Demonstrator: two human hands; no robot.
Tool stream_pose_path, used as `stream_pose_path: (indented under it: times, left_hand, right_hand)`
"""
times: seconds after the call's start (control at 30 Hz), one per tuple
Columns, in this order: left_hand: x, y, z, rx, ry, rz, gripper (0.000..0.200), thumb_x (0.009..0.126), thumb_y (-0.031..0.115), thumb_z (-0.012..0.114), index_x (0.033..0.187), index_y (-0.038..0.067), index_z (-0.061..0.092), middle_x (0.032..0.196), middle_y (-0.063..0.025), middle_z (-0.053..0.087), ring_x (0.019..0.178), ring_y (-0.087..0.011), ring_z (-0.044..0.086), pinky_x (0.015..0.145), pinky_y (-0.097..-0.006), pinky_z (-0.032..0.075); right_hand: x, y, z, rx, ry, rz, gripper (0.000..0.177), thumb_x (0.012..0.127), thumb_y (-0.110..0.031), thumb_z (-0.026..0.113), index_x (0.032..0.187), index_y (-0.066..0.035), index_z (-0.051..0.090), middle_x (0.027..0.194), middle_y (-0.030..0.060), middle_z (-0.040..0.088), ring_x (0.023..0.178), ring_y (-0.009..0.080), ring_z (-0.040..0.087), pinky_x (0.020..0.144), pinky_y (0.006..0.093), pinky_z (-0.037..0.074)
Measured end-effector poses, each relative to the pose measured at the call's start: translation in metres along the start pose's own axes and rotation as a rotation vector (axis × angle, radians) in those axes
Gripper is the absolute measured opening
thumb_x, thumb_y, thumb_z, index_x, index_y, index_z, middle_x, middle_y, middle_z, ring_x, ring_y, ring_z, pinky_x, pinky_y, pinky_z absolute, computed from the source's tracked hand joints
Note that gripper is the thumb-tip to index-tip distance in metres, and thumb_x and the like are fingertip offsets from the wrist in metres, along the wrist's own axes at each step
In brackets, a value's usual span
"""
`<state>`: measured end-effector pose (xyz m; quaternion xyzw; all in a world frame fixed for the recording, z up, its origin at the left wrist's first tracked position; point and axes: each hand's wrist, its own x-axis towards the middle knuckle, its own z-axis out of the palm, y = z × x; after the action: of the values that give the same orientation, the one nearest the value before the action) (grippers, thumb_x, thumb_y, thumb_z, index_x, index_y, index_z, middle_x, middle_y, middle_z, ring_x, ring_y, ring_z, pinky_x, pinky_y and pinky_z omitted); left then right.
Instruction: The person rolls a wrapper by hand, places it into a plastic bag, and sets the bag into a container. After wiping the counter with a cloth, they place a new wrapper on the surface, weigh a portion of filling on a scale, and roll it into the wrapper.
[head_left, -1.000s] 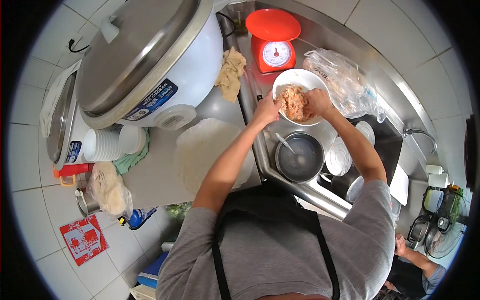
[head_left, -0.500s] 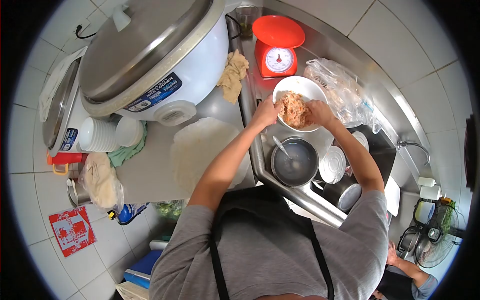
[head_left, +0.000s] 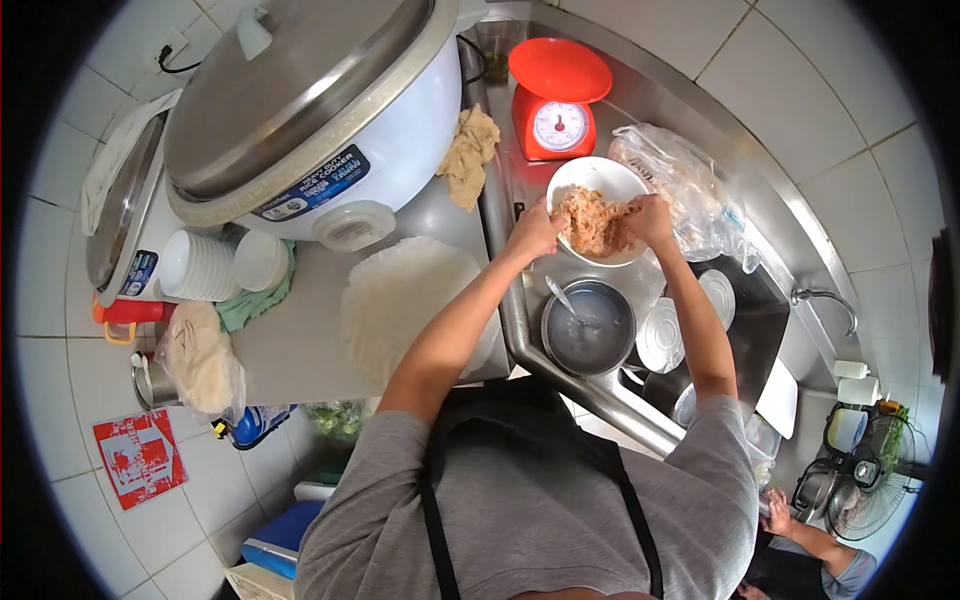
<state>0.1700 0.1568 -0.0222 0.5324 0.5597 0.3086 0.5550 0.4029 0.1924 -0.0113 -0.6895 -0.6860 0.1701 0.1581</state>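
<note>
A white bowl (head_left: 592, 172) sits on the steel surface ahead of me, filled with an orange-flecked minced filling (head_left: 596, 224). My left hand (head_left: 535, 233) is closed on the bowl's left rim. At the right side of the bowl, my right hand (head_left: 652, 220) has its fingertips bent into the filling; the tips are partly hidden. Nearer to me stands a pot (head_left: 590, 345) of cloudy liquid with a spoon (head_left: 560, 293) leaning in it. Thin round wrapper sheets (head_left: 410, 305) lie on the counter to the left.
A red kitchen scale (head_left: 560, 125) stands behind the bowl, beside a clear plastic bag (head_left: 680, 180). A large rice cooker (head_left: 400, 140) and stacked white bowls (head_left: 200, 268) occupy the left. Round lids (head_left: 660, 335) lie right of the pot. A co-worker's hand (head_left: 777, 512) shows lower right.
My right hand has shifted slightly right within the bowl, and my right forearm has swung inward to the left. My left hand stays at the rim. The co-worker's hand has moved slightly.
</note>
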Motion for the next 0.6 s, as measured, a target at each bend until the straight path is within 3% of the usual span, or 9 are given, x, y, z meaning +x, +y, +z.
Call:
stream_pose_path:
  times: [0.07, 0.17, 0.27, 0.3, 0.43, 0.53, 0.6]
  left_hand:
    - [-0.001, 0.001, -0.003, -0.026, -0.035, -0.008, 0.042, 0.087, 0.017, 0.051, 0.123, -0.003, 0.044, 0.071, -0.0133, 0.063, 0.05, -0.0168, 0.06, 0.047, -0.0296, 0.052]
    - [-0.004, 0.002, -0.01, -0.08, -0.117, -0.048, 0.044, 0.09, 0.019, 0.047, 0.129, 0.0, 0.04, 0.075, -0.0111, 0.063, 0.055, -0.0144, 0.061, 0.051, -0.0273, 0.053]
    - [0.001, -0.005, -0.014, -0.128, -0.19, -0.091, 0.042, 0.092, 0.021, 0.044, 0.128, 0.001, 0.04, 0.078, -0.0113, 0.063, 0.059, -0.0142, 0.061, 0.054, -0.027, 0.054]
    - [0.001, -0.004, -0.015, -0.133, -0.201, -0.107, 0.04, 0.093, 0.022, 0.043, 0.128, 0.001, 0.041, 0.079, -0.0112, 0.063, 0.06, -0.0141, 0.061, 0.055, -0.0268, 0.053]
    - [0.0, -0.003, -0.019, -0.163, -0.235, -0.11, 0.036, 0.096, 0.025, 0.042, 0.124, 0.002, 0.043, 0.081, -0.0115, 0.062, 0.06, -0.0147, 0.06, 0.056, -0.0264, 0.053]
    - [0.001, -0.007, -0.019, -0.155, -0.249, -0.11, 0.05, 0.098, 0.044, 0.037, 0.119, -0.002, 0.045, 0.083, -0.0136, 0.062, 0.065, -0.0169, 0.061, 0.06, -0.0287, 0.052]
    - [0.006, -0.009, -0.024, -0.176, -0.303, -0.168, 0.065, 0.095, 0.056, 0.03, 0.115, -0.004, 0.047, 0.083, -0.0151, 0.062, 0.068, -0.0186, 0.062, 0.063, -0.0302, 0.052]
  right_hand:
    - [-0.008, -0.017, -0.018, 0.077, -0.007, 0.014, 0.026, 0.064, -0.007, 0.067, 0.089, -0.003, 0.07, 0.081, 0.0204, 0.067, 0.077, 0.0352, 0.066, 0.072, 0.0395, 0.053]
    - [-0.005, -0.019, -0.014, 0.123, 0.151, -0.131, 0.031, 0.065, -0.012, 0.07, 0.095, -0.003, 0.069, 0.088, 0.0202, 0.067, 0.082, 0.0339, 0.066, 0.075, 0.0394, 0.053]
    - [-0.003, -0.024, 0.007, 0.109, 0.123, -0.344, 0.038, 0.068, -0.015, 0.071, 0.103, -0.003, 0.066, 0.096, 0.0203, 0.066, 0.089, 0.0326, 0.065, 0.079, 0.0401, 0.051]
    - [-0.011, -0.044, -0.001, -0.045, -0.04, -0.274, 0.039, 0.071, -0.012, 0.067, 0.109, -0.002, 0.062, 0.104, 0.019, 0.063, 0.094, 0.0331, 0.062, 0.081, 0.042, 0.05]
    - [-0.021, -0.058, 0.018, -0.127, 0.085, -0.441, 0.033, 0.075, -0.003, 0.055, 0.107, -0.004, 0.061, 0.103, 0.0162, 0.061, 0.096, 0.0339, 0.059, 0.079, 0.0423, 0.052]
    - [-0.027, -0.069, 0.016, -0.231, 0.034, -0.572, 0.033, 0.074, -0.003, 0.056, 0.106, -0.006, 0.062, 0.099, 0.015, 0.061, 0.096, 0.0309, 0.06, 0.079, 0.0396, 0.053]
    - [-0.029, -0.072, 0.015, -0.312, 0.041, -0.742, 0.031, 0.073, -0.011, 0.06, 0.103, -0.011, 0.064, 0.103, 0.0105, 0.058, 0.104, 0.0263, 0.055, 0.083, 0.0386, 0.049]
